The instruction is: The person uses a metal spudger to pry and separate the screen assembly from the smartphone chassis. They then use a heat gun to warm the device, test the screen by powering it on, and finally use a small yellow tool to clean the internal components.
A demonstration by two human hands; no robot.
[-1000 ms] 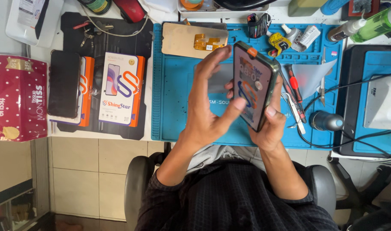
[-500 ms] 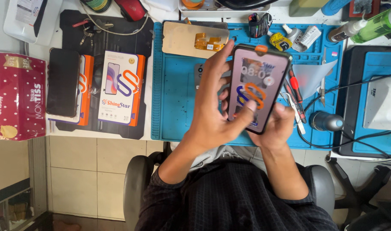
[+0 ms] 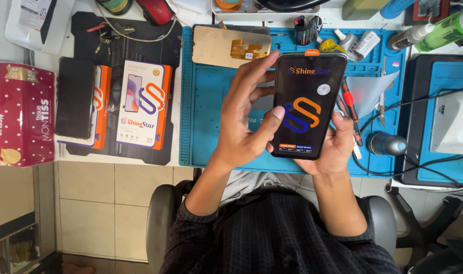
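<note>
Phone screen (image 3: 306, 104) upright between left hand (image 3: 244, 127) and right hand (image 3: 333, 147), orange tab up.

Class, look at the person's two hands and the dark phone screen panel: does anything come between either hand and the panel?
Nothing visible does. The left hand lies directly on the phone screen panel, thumb on its face, and the right hand cups its lower edge from behind, above the blue mat.

Beige tiled floor (image 3: 104, 203) – cluttered white desk (image 3: 64, 35)
</note>
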